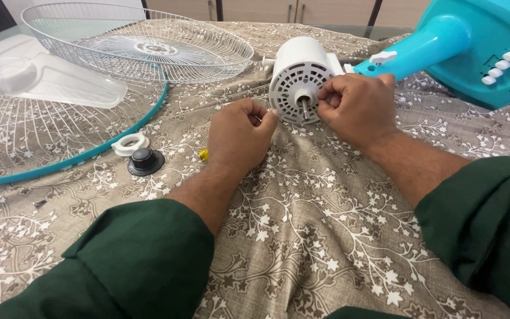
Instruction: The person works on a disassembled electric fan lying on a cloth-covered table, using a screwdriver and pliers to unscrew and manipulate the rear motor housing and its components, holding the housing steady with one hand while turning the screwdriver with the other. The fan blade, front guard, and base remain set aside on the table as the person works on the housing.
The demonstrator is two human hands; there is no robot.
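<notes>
White fan motor housing (300,77) lies on its side on the brown floral cloth (326,236), upper centre, vented face and bare metal shaft (305,108) toward the camera. Right hand (358,106): fingers curled, tips pinched at the housing face just right of the shaft; what they pinch cannot be made out. Left hand (240,133): fingers closed into a loose fist, thumb tip touching the housing's lower left rim. Turquoise fan stand (473,47) joins the housing from the right; row of white buttons (500,65) and dark lettering on its body. Left of the hands: small yellow piece (203,155), black knob (144,160), white ring nut (130,143). Far left: two white wire grilles (149,41), one with a turquoise rim, and a clear blade (48,80).
</notes>
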